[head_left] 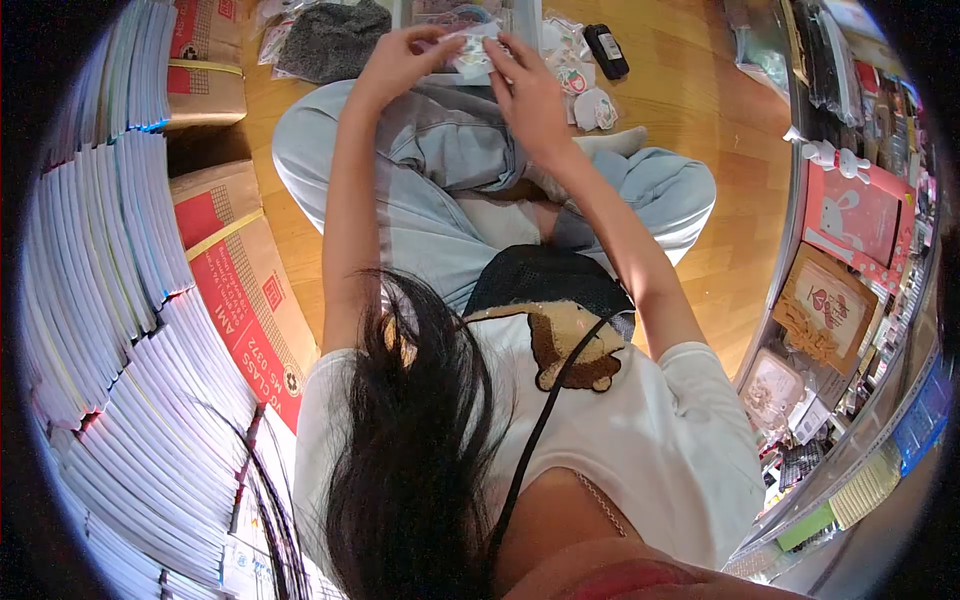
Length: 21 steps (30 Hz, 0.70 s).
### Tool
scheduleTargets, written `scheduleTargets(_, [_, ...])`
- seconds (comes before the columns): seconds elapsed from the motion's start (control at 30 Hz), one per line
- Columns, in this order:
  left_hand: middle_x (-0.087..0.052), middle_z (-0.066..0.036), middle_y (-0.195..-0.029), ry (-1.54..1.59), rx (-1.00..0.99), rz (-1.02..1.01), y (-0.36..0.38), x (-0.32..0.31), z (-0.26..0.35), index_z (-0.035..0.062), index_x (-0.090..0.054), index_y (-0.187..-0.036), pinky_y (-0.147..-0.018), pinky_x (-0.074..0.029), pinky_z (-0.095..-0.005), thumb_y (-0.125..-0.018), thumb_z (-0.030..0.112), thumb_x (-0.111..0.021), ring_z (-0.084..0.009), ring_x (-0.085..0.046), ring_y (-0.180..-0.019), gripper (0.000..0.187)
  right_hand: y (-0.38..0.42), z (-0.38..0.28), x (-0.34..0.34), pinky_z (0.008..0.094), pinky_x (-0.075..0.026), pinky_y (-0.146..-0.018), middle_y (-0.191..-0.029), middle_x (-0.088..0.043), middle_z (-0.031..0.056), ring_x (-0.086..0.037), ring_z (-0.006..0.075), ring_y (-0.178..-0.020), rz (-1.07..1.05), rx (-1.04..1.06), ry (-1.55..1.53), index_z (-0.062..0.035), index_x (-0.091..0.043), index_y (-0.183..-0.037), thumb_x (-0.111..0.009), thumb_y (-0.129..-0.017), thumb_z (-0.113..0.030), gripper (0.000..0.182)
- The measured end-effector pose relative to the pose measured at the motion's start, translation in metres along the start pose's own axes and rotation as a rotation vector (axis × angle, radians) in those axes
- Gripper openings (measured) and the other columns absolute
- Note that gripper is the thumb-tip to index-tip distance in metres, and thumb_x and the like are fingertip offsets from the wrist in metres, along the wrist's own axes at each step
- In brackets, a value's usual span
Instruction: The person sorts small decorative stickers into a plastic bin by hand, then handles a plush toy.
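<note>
Near the top of the view, my left hand (402, 68) pinches the left side of a small clear plastic packet (472, 58) with pale, colourful pieces inside, perhaps stickers. On its other side, my right hand (532, 98) has its fingers closed on the packet's edge. The packet is held above my crossed legs, at the near edge of a whitish plastic bin (530, 22). Inside the bin lie pinkish and coloured items, partly hidden by my hands.
Right of the bin are clear sticker packs (578, 82) and a black object with a label (606, 52). A dark grey fuzzy cloth (332, 42) lies left. Stacked books (110, 240) and cardboard boxes (245, 270) line the left side; a full shelf (800, 225) stands right.
</note>
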<state>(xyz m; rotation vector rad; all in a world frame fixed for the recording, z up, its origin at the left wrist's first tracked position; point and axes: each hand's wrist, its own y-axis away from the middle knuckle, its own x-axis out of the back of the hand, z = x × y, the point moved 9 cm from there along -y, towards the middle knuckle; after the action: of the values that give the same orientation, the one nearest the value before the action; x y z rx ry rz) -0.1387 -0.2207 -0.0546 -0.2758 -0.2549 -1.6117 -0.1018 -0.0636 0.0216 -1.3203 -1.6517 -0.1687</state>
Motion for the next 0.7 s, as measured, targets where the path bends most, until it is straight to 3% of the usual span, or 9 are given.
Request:
scheduleTargets(0.1, [-0.065, -0.006, -0.077, -0.13, -0.109, 0.075, 0.001, 0.015, 0.009, 0.0077, -0.067, -0.092, -0.059, -0.047, -0.0299, -0.076, 0.037, -0.069, -0.0161, -0.059, -0.064, 0.034, -0.003, -0.005, -0.009, 0.0363, -0.048, -0.083, -0.118, -0.054, 0.014, -0.058, 0.0331, -0.098, -0.066, -0.066, -0.083, -0.0138, -0.053, -0.122, -0.061, -0.081, -0.013, 0.042])
scheduleTargets(0.2, [-0.065, -0.006, -0.081, -0.374, -0.103, 0.15, 0.003, 0.027, 0.005, 0.0124, -0.067, -0.091, -0.061, -0.049, -0.0333, -0.074, 0.033, -0.07, -0.0223, -0.062, -0.068, 0.027, -0.003, 0.007, -0.014, 0.0401, -0.05, -0.076, -0.113, -0.053, 0.0103, -0.058, 0.0301, -0.095, -0.155, -0.154, 0.067, -0.0154, -0.05, -0.123, -0.057, -0.082, -0.021, 0.042])
scheduleTargets(0.27, [-0.065, -0.006, -0.083, -0.547, -0.002, 0.132, 0.005, 0.026, -0.003, 0.0151, -0.066, -0.092, -0.063, -0.049, -0.0361, -0.072, 0.03, -0.071, -0.0266, -0.063, -0.071, 0.025, -0.002, 0.021, -0.018, 0.0374, -0.049, -0.075, -0.107, -0.056, 0.0099, -0.06, 0.0272, -0.09, -0.181, -0.205, -0.014, -0.015, -0.054, -0.118, -0.058, -0.083, -0.02, 0.036])
scheduleTargets(0.4, [-0.062, -0.003, -0.08, -0.719, -0.091, 0.184, 0.008, 0.019, 0.009, 0.0157, -0.061, -0.09, -0.064, -0.049, -0.0388, -0.069, 0.025, -0.071, -0.0256, -0.062, -0.078, 0.026, 0.0, 0.041, -0.033, 0.0353, -0.048, -0.072, -0.098, -0.059, 0.0083, -0.062, 0.0227, -0.084, -0.188, -0.201, 0.002, -0.0144, -0.059, -0.111, -0.057, -0.084, -0.02, 0.028])
scheduleTargets(0.47, [-0.06, -0.002, -0.079, -0.858, -0.204, 0.22, 0.008, 0.015, 0.015, 0.016, -0.059, -0.089, -0.063, -0.05, -0.0389, -0.067, 0.025, -0.072, -0.024, -0.061, -0.08, 0.027, 0.002, 0.04, -0.034, 0.0353, -0.048, -0.071, -0.095, -0.06, 0.0082, -0.062, 0.0231, -0.083, -0.193, -0.199, -0.014, -0.0143, -0.06, -0.109, -0.056, -0.084, -0.021, 0.025])
scheduleTargets(0.6, [-0.059, -0.002, -0.084, -0.89, -0.071, 0.205, 0.007, 0.017, 0.011, 0.014, -0.059, -0.088, -0.064, -0.048, -0.0376, -0.071, 0.03, -0.069, -0.023, -0.06, -0.087, 0.025, 0.005, 0.043, -0.042, 0.0446, -0.048, -0.073, -0.094, -0.059, 0.0117, -0.059, 0.0325, -0.087, -0.235, -0.219, -0.007, -0.015, -0.06, -0.105, -0.052, -0.085, -0.022, 0.023])
scheduleTargets(0.7, [-0.06, -0.002, -0.084, -0.895, -0.028, 0.166, 0.006, 0.015, 0.006, 0.0133, -0.061, -0.083, -0.063, -0.048, -0.0383, -0.069, 0.03, -0.07, -0.0234, -0.06, -0.086, 0.024, 0.005, 0.04, -0.04, 0.0449, -0.048, -0.073, -0.094, -0.06, 0.0118, -0.059, 0.0328, -0.087, -0.247, -0.238, -0.047, -0.0142, -0.061, -0.102, -0.052, -0.084, -0.023, 0.022])
